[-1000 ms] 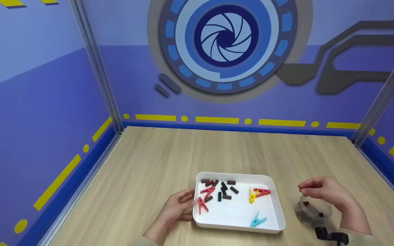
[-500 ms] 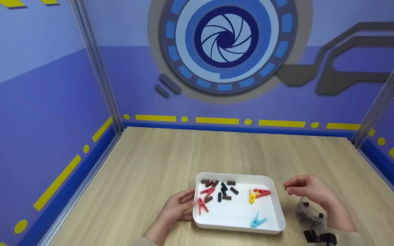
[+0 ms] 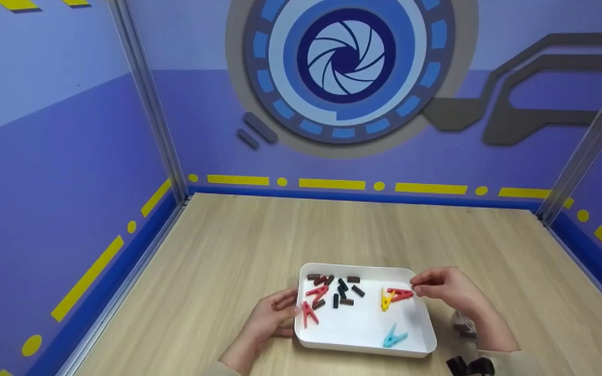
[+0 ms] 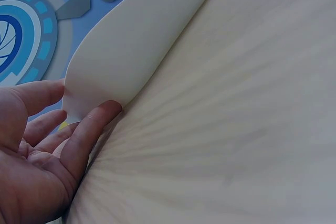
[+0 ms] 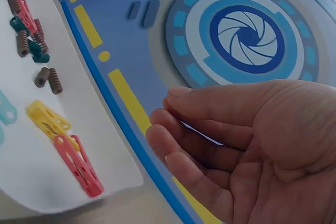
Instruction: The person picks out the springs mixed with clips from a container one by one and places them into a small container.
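Note:
A white tray (image 3: 353, 334) holds small plastic clothespins and several short, ribbed dark cylinders. My left hand (image 3: 267, 318) grips the tray's left wall, thumb at the rim and fingers against the outside. My right hand (image 3: 447, 286) is over the tray's right rim, its fingers loosely curled and thumb close to the index finger; nothing shows between them in the right wrist view. Nearest to it lie a red clothespin (image 3: 401, 294) and a yellow clothespin (image 3: 385, 301). A light blue clothespin (image 3: 394, 337) lies at the front right.
Two more red clothespins, one of them a red clothespin (image 3: 309, 314) by the left wall, lie among the brown and dark green cylinders (image 3: 342, 288). A clear round container (image 3: 463, 325) with dark pieces stands right of the tray, partly behind my right wrist. Printed walls enclose the wooden table (image 3: 259, 235).
My right hand has moved left from above the clear container to the tray's right rim, and its forearm now covers much of that container. My left hand and the tray contents stay put.

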A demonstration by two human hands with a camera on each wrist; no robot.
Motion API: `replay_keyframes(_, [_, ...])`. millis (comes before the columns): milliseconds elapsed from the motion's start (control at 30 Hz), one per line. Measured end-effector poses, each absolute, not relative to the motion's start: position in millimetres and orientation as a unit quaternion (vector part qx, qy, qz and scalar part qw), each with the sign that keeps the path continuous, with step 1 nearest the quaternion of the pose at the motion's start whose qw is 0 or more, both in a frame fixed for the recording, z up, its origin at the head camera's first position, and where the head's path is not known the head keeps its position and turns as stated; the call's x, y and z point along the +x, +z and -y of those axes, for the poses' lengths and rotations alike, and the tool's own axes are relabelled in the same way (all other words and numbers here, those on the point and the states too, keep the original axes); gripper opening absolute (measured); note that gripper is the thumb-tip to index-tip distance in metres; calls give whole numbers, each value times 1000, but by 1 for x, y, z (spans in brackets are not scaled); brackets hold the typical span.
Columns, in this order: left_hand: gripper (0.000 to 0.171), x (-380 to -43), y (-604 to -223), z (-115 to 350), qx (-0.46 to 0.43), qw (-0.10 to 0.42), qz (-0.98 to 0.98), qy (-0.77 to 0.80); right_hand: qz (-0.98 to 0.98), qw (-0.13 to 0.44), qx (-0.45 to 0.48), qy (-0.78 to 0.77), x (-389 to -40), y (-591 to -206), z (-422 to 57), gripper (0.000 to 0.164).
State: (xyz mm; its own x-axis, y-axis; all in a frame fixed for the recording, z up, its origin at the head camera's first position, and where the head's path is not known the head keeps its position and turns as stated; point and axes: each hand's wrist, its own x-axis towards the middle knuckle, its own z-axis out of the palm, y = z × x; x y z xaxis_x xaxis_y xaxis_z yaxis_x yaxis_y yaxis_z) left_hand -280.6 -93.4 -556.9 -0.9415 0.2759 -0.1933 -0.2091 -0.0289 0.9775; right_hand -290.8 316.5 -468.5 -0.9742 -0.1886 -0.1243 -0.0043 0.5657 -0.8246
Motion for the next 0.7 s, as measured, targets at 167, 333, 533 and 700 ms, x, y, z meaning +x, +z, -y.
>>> replay_keyframes(167, [60,-280,-557,93,23,170,-675,717,-880,93,-43,-463,-293,-473,-303,28])
replay_keyframes(333, [62,-281,-557,94,38,171,-673,718,-874,94,-38,-476,-293,-478,-289,28])
replay_keyframes(533, [63,-281,-557,95,33,174,-675,717,-854,96,-66,-508,-294,-486,-274,29])
replay_keyframes(700, [64,-281,-556,94,22,177,-676,715,-854,80,-90,-506,-294,-493,-263,25])
